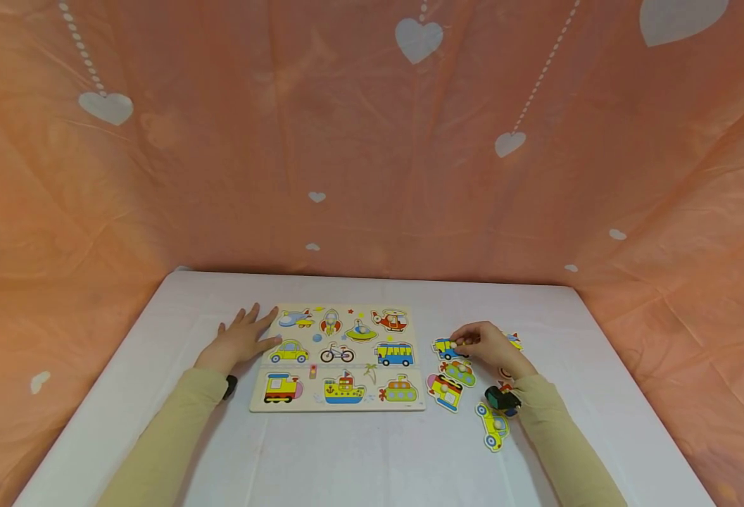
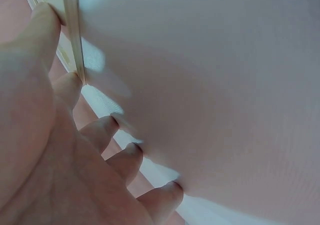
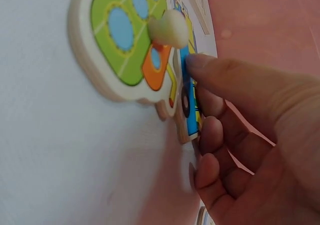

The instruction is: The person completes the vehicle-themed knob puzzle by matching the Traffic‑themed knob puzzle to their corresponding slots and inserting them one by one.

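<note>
My left hand (image 1: 237, 345) lies with fingers spread at the left edge of a wooden puzzle board (image 1: 346, 365). In the left wrist view its thumb and index finger touch the board's edge (image 2: 73, 35), while the other fingertips rest on the white table. My right hand (image 1: 488, 346) pinches the blue and yellow bus piece (image 1: 443, 348) at its knob, right of the board. In the right wrist view the thumb is against the bus piece (image 3: 186, 85), partly hidden behind the green submarine piece (image 3: 117, 40) with its round wooden knob.
Near my right hand lie a train piece (image 1: 445, 391), a yellow car piece (image 1: 493, 427) and an airplane piece (image 1: 514, 341). Others are partly covered by my right wrist. The white table (image 1: 346, 465) meets an orange cloth (image 1: 359, 141) with white hearts behind.
</note>
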Demonstrator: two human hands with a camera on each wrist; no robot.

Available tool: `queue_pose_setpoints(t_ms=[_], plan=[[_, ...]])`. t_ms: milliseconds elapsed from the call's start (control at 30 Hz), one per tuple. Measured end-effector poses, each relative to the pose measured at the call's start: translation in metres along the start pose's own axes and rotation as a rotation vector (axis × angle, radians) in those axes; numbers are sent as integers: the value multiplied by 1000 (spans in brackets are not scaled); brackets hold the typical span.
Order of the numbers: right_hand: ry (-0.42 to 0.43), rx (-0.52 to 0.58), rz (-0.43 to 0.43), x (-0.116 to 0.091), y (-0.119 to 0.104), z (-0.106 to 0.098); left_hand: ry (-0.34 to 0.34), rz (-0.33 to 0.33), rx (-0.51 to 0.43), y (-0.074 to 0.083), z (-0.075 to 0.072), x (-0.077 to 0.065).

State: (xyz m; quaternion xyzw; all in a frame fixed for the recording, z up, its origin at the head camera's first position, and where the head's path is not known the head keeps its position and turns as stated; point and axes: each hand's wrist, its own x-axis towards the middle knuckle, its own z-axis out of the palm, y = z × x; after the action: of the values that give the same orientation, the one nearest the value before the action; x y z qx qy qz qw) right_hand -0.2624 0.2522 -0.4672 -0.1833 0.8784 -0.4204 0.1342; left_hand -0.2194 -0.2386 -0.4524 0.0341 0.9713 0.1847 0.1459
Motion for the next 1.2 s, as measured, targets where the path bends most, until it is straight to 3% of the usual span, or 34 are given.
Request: queue_pose_setpoints(t_ms=[467, 1200], plan=[[4, -28, 33, 2, -1, 0, 4, 7, 9, -3, 2, 3], [54, -146, -21, 0, 3, -11, -2, 13, -2, -2, 0, 2]])
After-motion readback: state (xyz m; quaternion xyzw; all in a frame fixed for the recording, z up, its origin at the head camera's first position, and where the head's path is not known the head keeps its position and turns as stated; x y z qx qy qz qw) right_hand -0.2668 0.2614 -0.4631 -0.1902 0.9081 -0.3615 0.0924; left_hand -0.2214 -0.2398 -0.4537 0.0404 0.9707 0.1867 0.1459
